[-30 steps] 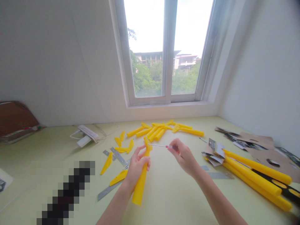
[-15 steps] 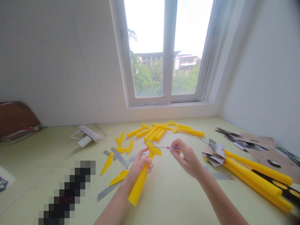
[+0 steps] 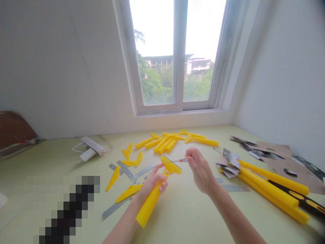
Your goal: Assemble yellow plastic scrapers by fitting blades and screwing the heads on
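Note:
My left hand (image 3: 155,180) is wrapped round a yellow scraper (image 3: 149,205), whose wide head tilts up toward the window. A thin metal edge shows along that head. In my right hand (image 3: 199,167) is a screwdriver (image 3: 180,160), its shaft pointing left with the tip at the scraper head. The handle is mostly covered by my fingers. Left of my left hand lie loose yellow head pieces (image 3: 129,193), flat grey metal blades (image 3: 115,209) and a scatter of small screws (image 3: 134,182).
Several yellow scrapers (image 3: 166,144) are heaped below the window. More yellow handles (image 3: 271,189) lie at the right beside cardboard packaging (image 3: 274,151). A power strip (image 3: 92,144) with a cable sits at the back left. A grey blade (image 3: 236,187) rests right of my right forearm.
The scraper head has turned a little to the right in my left hand. My right hand has rotated around the screwdriver handle. The whole view has shifted slightly.

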The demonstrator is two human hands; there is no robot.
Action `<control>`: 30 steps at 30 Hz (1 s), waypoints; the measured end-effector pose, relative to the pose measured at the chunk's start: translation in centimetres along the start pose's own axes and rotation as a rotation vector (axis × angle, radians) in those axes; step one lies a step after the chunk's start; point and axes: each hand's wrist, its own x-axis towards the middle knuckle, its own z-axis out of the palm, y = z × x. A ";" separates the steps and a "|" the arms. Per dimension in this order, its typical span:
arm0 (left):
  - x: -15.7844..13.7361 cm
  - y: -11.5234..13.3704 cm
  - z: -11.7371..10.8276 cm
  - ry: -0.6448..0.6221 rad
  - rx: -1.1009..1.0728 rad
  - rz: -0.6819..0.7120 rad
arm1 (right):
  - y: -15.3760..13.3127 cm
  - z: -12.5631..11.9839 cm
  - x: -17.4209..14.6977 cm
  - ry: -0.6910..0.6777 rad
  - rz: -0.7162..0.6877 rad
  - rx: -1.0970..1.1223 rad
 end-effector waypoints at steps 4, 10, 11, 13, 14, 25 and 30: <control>-0.1 0.1 0.0 -0.010 0.006 0.007 | 0.2 -0.3 0.0 0.018 -0.049 0.014; 0.2 -0.1 -0.1 -0.017 0.038 -0.002 | 0.9 0.0 -0.3 0.022 -0.090 -0.059; 0.2 -0.1 -0.2 -0.013 0.037 0.002 | 0.9 0.1 -0.3 0.004 -0.064 -0.071; 0.3 -0.2 -0.2 0.002 0.031 0.007 | 0.8 0.2 -0.3 -0.061 -0.005 -0.081; 0.3 -0.2 -0.2 0.011 0.029 0.007 | 0.7 0.2 -0.2 -0.091 0.016 -0.077; 0.6 0.0 -0.7 0.008 0.026 0.003 | 1.1 0.3 0.0 -0.137 -0.032 -0.031; 0.4 -0.1 -0.4 0.003 0.046 -0.005 | 1.4 0.6 0.0 -0.059 0.046 -0.039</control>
